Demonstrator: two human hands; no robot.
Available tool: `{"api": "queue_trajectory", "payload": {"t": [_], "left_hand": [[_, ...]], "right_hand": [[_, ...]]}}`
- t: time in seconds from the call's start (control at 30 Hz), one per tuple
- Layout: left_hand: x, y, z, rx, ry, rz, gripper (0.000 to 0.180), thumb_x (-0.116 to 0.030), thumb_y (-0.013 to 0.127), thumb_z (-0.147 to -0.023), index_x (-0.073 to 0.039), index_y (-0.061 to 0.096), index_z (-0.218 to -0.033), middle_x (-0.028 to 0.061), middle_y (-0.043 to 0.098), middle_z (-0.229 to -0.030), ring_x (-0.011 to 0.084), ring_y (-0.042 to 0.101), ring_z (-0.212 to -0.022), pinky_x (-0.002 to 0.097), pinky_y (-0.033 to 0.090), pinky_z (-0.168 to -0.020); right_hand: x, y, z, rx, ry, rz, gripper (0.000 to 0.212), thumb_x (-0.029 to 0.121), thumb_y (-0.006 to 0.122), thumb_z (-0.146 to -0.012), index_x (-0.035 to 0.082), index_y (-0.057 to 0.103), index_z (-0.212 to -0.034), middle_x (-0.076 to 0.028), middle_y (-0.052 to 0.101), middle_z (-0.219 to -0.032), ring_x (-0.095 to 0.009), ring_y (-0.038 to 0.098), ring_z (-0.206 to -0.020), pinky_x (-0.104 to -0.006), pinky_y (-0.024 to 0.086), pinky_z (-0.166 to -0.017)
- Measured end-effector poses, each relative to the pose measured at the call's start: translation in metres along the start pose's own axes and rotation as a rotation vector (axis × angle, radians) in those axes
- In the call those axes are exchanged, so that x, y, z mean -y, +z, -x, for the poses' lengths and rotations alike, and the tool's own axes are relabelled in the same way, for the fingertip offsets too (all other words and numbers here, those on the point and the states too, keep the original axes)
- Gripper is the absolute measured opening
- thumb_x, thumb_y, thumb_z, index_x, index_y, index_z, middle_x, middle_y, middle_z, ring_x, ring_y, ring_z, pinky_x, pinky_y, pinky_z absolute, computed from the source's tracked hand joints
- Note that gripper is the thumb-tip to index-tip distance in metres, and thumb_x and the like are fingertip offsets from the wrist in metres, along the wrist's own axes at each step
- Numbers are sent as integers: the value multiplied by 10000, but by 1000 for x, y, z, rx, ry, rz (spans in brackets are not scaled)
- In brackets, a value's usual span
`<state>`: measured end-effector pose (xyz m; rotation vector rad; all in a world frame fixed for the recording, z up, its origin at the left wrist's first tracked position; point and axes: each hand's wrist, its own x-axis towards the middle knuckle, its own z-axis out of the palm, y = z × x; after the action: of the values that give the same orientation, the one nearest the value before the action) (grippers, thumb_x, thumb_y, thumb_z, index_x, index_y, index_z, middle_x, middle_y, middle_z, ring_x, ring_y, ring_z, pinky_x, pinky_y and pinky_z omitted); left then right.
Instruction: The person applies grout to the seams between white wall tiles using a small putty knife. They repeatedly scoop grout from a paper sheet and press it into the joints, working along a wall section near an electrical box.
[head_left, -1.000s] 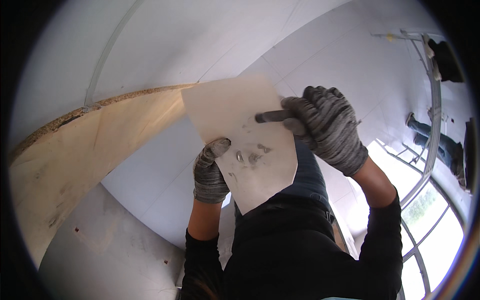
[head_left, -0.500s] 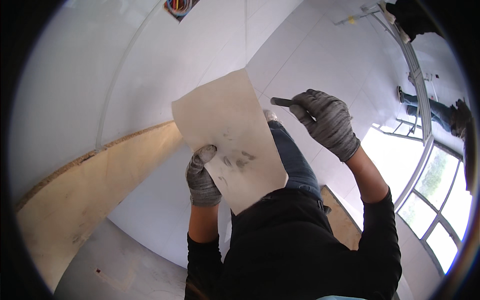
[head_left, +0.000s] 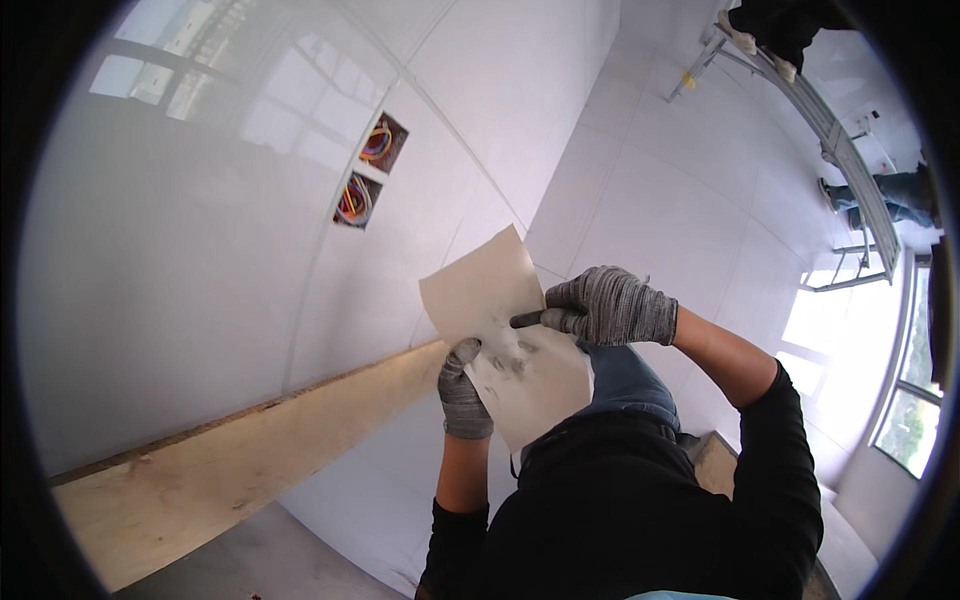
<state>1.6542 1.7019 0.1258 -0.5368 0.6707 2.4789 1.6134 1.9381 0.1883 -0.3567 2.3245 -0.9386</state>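
My left hand (head_left: 464, 392), in a grey knitted glove, pinches the left edge of a stiff cream-coloured sheet (head_left: 482, 280), thumb on top. Dark smudges mark the middle of the sheet, which is held up in front of my body. My right hand (head_left: 618, 306), gloved alike, is closed around a short dark stick-shaped tool (head_left: 526, 320). The tool's end lies over the sheet near the smudges; whether it touches, I cannot tell. Its exact kind is not clear, as the fingers hide most of it.
A glossy white wall (head_left: 220, 240) on the left has two cut-outs with coloured wires (head_left: 357, 201). Below runs a wooden ledge (head_left: 300, 425). The floor (head_left: 660, 160) is pale and tiled. At the far right, people (head_left: 905, 190) are near a metal platform (head_left: 840, 140).
My right hand has come down and left, bringing the tool from beside the sheet to over it. The view has shifted, showing more of the wall, with sheet and left hand lower and farther right.
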Motion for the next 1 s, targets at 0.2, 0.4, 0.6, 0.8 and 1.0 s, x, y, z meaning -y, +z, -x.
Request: {"api": "queue_trajectory", "payload": {"t": [0.2,0.4,0.6,0.8,1.0], "left_hand": [[19,23,-14,4,23,-90,531,-209,605,-817,31,464,-1269,181,578,-1162,319,588,-1021,428,496,-892],[16,49,-28,-52,175,-209,539,-204,615,-802,30,470,-1265,176,597,-1131,324,606,-983,425,504,-878],[27,73,-42,-110,184,-155,572,-216,620,-792,28,447,-1279,214,557,-1182,339,580,-1031,453,503,-891],[28,78,-52,0,48,-104,591,-203,624,-780,31,431,-1287,220,552,-1171,358,576,-1028,481,508,-873],[30,67,-57,20,76,-80,621,-227,626,-781,25,413,-1307,219,534,-1195,347,582,-1011,477,516,-856]], "right_hand": [[-44,-23,2,-54,22,72,355,414,531,-921,110,672,-1038,-144,659,-752,-298,645,-728,-413,496,-724],[-83,-59,20,-466,-121,-14,264,292,559,-916,52,654,-970,-151,611,-730,-308,615,-671,-409,483,-638],[-70,-48,10,-549,-380,156,341,323,538,-905,9,642,-989,-172,630,-947,-310,613,-852,-396,491,-766],[-62,-45,0,-406,-148,61,254,315,551,-891,92,659,-945,-125,649,-760,-268,639,-696,-390,501,-620],[-62,-41,0,-444,-138,48,269,353,521,-928,127,666,-934,-97,614,-586,-266,614,-519,-382,489,-533]]}}
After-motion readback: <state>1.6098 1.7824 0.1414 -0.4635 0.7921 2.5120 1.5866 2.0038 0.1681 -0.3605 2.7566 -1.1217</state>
